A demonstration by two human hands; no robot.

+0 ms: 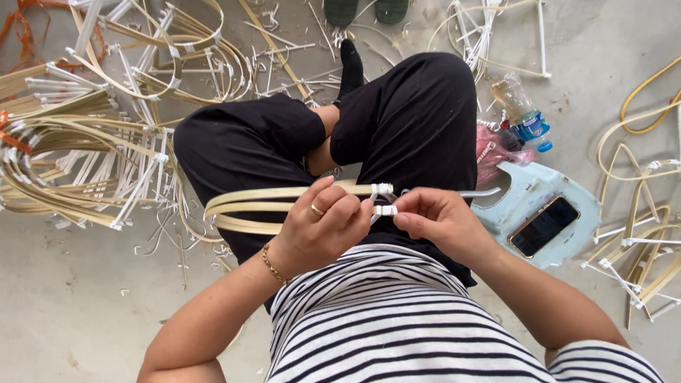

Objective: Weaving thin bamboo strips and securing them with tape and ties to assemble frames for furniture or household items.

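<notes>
The left hand [323, 223] is closed around a bundle of flat bamboo strips [259, 206], thumb and fingers clamped on it just left of the bundle's end, over the person's lap. The strips run out to the left from that grip, curving slightly and fanning into separate pale bands. The right hand [440, 216] pinches a white plastic binding strip [385, 210] between thumb and forefinger, right at the end of the bamboo, where a second white wrap [381, 189] already sits on the upper strip; the two hands are almost touching. A loose tail of white strip [482, 192] trails to the right past the right hand. The person sits cross-legged on a concrete floor [64, 298] in black trousers and a striped shirt. To the right, near the knee, a pale blue plastic stool [567, 195] carries a dark phone [544, 225], with a plastic bottle [521, 113] and a pink bag [489, 152] just beyond it. On the far left lies a heap of finished bamboo frames [85, 149] bound with white ties, and more frames [642, 241] lie at the right edge.
</notes>
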